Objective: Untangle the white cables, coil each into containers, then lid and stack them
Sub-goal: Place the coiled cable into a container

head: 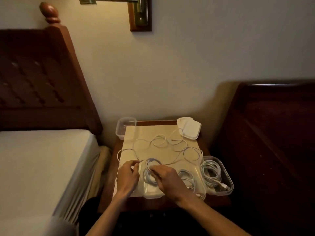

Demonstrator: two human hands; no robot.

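Observation:
A loose white cable (160,143) sprawls in loops over the pale mat (148,132) on the nightstand. My left hand (127,176) pinches one end of a cable near the mat's front left. My right hand (167,178) presses a cable coil (150,171) down into a clear container (151,193) at the front. To the right stand two more clear containers, one (196,184) partly behind my right hand and one (216,174) at the corner, each holding a coiled white cable. An empty clear container (126,127) sits at the back left. White lids (189,128) lie stacked at the back right.
The small wooden nightstand (207,149) stands against the wall between a bed with a white sheet (42,164) on the left and a dark wooden headboard (264,133) on the right. A wall lamp mount (140,14) hangs above.

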